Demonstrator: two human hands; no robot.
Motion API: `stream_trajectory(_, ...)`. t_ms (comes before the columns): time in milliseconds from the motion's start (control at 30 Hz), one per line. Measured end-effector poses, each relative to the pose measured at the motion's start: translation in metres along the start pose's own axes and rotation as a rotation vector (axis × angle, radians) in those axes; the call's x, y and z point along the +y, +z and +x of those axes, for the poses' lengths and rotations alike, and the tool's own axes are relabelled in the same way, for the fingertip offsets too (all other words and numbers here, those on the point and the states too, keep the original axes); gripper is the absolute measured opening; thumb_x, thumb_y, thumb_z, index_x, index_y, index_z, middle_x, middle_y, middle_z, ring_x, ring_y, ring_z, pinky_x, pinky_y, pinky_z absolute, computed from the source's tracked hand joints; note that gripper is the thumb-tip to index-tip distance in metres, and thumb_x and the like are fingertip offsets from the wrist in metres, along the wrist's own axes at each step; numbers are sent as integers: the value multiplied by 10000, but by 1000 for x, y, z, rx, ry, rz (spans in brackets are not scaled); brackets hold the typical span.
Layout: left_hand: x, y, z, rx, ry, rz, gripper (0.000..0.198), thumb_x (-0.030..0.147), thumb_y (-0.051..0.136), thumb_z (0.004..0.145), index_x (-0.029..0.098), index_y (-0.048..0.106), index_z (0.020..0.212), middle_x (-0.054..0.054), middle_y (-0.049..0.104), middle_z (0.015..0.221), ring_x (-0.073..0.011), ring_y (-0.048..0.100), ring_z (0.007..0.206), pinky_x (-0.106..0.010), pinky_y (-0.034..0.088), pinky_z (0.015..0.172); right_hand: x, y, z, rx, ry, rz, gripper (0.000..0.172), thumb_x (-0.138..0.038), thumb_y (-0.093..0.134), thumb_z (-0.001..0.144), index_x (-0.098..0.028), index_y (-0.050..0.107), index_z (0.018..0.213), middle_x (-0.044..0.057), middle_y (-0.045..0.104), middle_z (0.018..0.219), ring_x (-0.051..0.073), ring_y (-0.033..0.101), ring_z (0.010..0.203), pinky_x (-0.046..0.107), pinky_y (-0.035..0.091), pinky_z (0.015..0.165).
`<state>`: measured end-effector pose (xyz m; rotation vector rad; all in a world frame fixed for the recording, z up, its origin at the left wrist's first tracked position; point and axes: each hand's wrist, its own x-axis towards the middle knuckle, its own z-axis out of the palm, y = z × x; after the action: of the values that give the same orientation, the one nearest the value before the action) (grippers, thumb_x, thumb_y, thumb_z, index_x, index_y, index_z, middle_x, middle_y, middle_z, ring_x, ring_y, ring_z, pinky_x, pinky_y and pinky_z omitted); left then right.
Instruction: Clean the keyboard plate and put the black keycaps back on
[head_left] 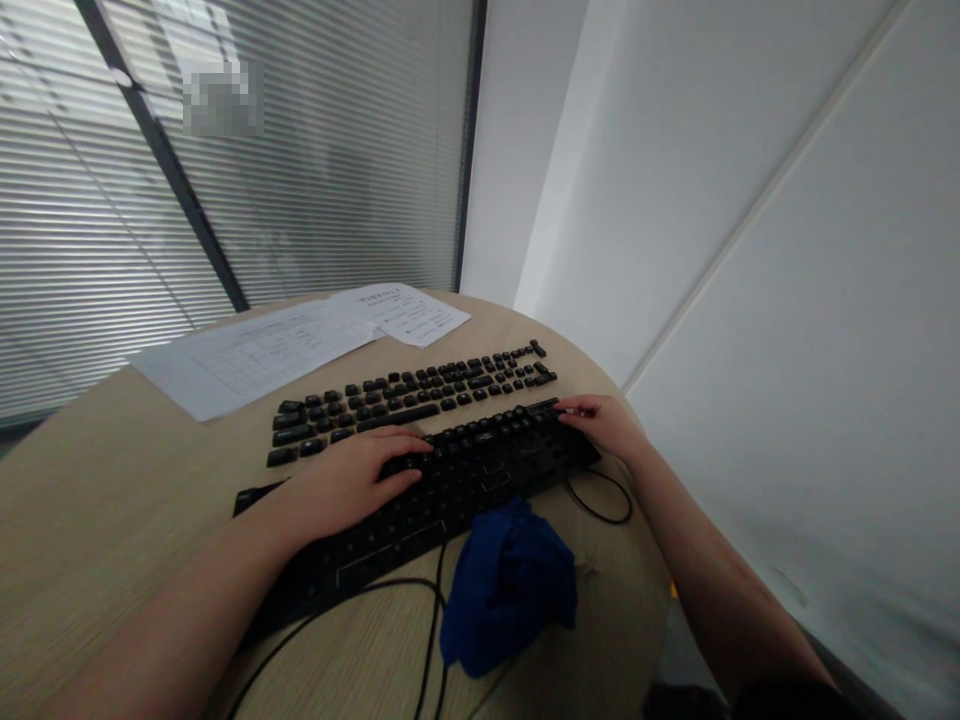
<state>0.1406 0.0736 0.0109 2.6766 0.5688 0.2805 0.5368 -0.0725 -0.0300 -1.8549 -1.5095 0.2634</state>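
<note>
A black computer keyboard [465, 500] lies at an angle on the table, with keycaps along its far row and much of its nearer part bare. My left hand [367, 470] rests on the keyboard's left half, palm down, its fingers stretched over the far row. At the far right corner, my right hand [596, 420] touches the keyboard with thumb and fingertips drawn together; whatever is between them is too small to make out. Just beyond the keyboard, loose black keycaps [405, 390] are laid out in rows. A crumpled blue cloth [510, 585] sits against the near edge.
Printed paper sheets [277, 350] lie toward the back of the round wooden table [135, 500]. Black cable [431, 620] runs over the near side, and a cable loop [619, 505] lies at right. A white wall [750, 250] flanks the table; blinds [337, 150] hang behind.
</note>
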Motion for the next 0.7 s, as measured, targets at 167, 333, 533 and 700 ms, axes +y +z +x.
stream_trajectory(167,-1,1,0,6,-7,-6,388,462,543,952,298,697,1268,-23,644,1409,-252,624,1265,-428,457,1137,6,1,1,11,-10,-29,331,-428,684,822,-205,816,1029,25,721,734,155,573,622,278,453,601)
stream_trajectory(333,0,0,0,6,-8,-17,399,485,530,954,286,705,1253,-38,653,1399,-259,622,1269,-448,455,1142,6,0,2,5,-43,-45,273,-365,682,847,-231,819,1041,50,788,908,183,660,720,311,528,689)
stream_trajectory(533,-2,1,1,20,-20,3,418,519,540,943,295,705,1254,-35,655,1399,-268,620,1275,-464,458,1142,3,-2,1,3,-94,-92,217,-288,675,876,-282,818,1040,34,789,1093,210,736,914,349,577,860)
stream_trajectory(700,-3,1,1,26,-2,8,426,527,538,944,285,708,1251,-37,666,1385,-264,626,1269,-461,450,1151,2,-3,2,-23,-131,-78,224,-247,669,890,-284,809,1060,23,785,1114,220,741,1020,366,576,934)
